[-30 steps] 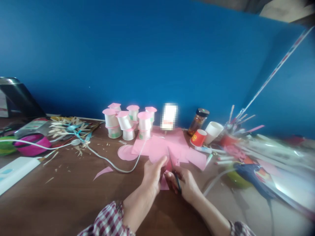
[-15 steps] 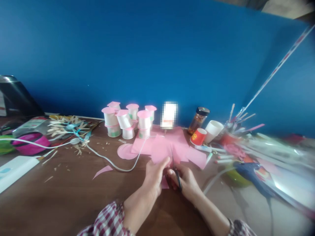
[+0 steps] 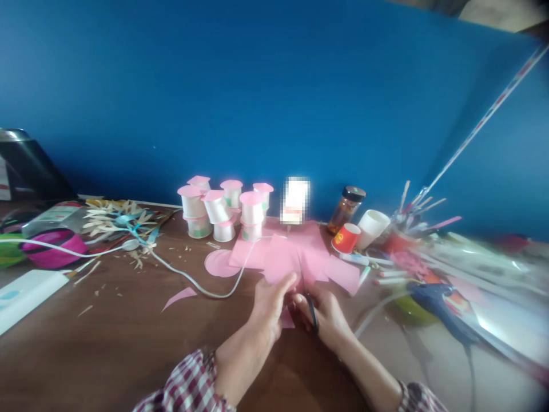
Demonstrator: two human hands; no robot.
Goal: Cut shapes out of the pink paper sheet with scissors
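Observation:
Pinched under the thumb of my left hand (image 3: 272,303) is a piece of pink paper (image 3: 281,260), standing up above the fingers. My right hand (image 3: 323,315) is closed around the dark handle of a pair of scissors (image 3: 312,313). Their blades point away from me and lie along the right side of the paper; pink paper hides part of them. Both hands are close together over the desk. Behind them lies a larger pink sheet (image 3: 315,237), with a round pink cutout (image 3: 221,264) to its left and a pink piece (image 3: 342,273) to its right.
Stacked white paper cups (image 3: 191,206) with pink tops stand at the back. A white cable (image 3: 201,290) loops across the desk (image 3: 128,355). To the right are a lidded jar (image 3: 345,209), a red cup (image 3: 345,238), a white cup (image 3: 372,228) and a blue glue gun (image 3: 437,306).
Almost nothing differs. The scissors' handle and my right fingers have shifted very slightly; my left hand keeps its place on the paper.

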